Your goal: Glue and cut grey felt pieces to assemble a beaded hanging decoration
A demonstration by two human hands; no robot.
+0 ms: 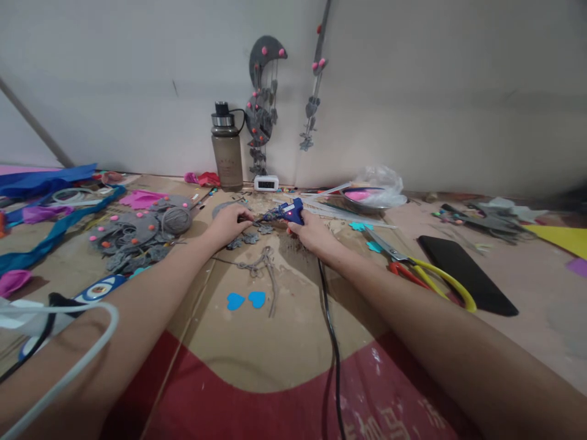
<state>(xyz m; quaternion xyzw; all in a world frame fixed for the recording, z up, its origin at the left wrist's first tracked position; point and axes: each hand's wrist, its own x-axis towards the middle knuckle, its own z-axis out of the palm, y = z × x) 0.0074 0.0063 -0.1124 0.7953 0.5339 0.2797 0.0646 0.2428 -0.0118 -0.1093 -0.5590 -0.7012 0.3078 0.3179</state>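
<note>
My right hand [307, 229] is closed round the handle of a blue glue gun [290, 211], its nozzle pointing left and its black cord [326, 305] running down toward me. Left of the nozzle, my left hand [232, 223] has its fingers pinched together; what they hold, if anything, is too small to make out. Beside that hand lie grey felt flower shapes [250, 238] and a grey felt piece [223, 208], partly hidden behind the fingers. Nearer me, a tangle of grey yarn [257, 264] and two blue heart cutouts [246, 300] rest on the cardboard.
Scissors [419, 269] and a black phone [465, 274] lie on the right. Grey felt pieces with pompoms [137, 229] and a yarn ball [176, 218] sit on the left. A bottle [228, 153] and a small clock [266, 183] stand by the wall, where felt garlands [260, 119] hang.
</note>
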